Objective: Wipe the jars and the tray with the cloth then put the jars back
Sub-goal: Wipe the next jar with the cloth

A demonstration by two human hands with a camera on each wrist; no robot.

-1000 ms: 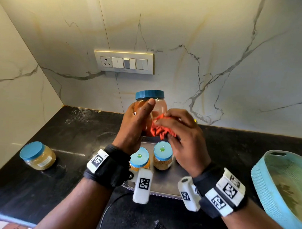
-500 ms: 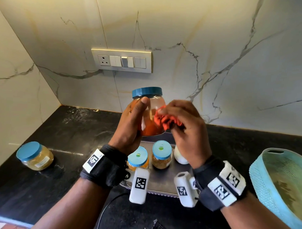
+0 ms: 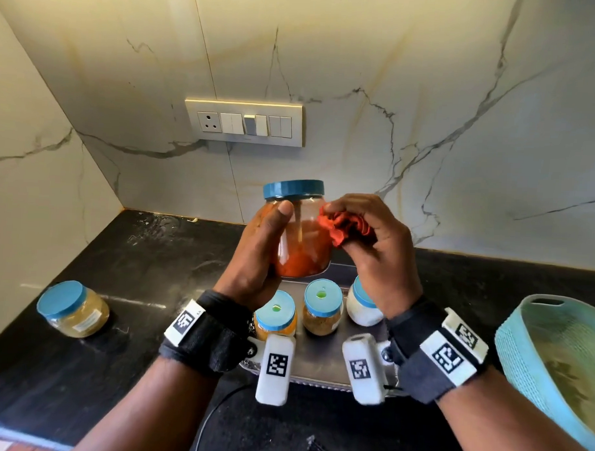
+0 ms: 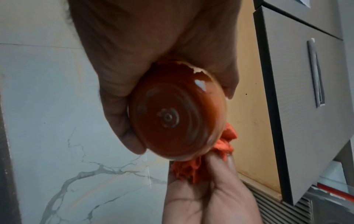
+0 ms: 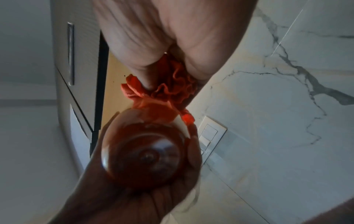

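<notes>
My left hand (image 3: 259,254) grips a big clear jar (image 3: 302,245) of orange-red powder with a blue lid, held upright in the air above the steel tray (image 3: 321,361). Its round base (image 4: 172,116) fills the left wrist view and shows again as the jar bottom (image 5: 147,156) in the right wrist view. My right hand (image 3: 373,241) clutches a bunched orange cloth (image 3: 345,227) against the jar's right side; the cloth (image 5: 168,89) bulges out between the fingers. Three small blue-lidded jars stand on the tray: one yellow (image 3: 275,317), one brown (image 3: 322,307), one white (image 3: 362,307).
Another blue-lidded jar (image 3: 72,310) with pale contents sits on the black counter (image 3: 136,270) at the left. A light blue basket (image 3: 554,362) stands at the right edge. A switch panel (image 3: 244,122) is on the marble wall behind. Cabinets (image 4: 306,75) hang overhead.
Both hands have lifted the jar a little higher above the tray, and the cloth has moved up the jar's right side toward the lid.
</notes>
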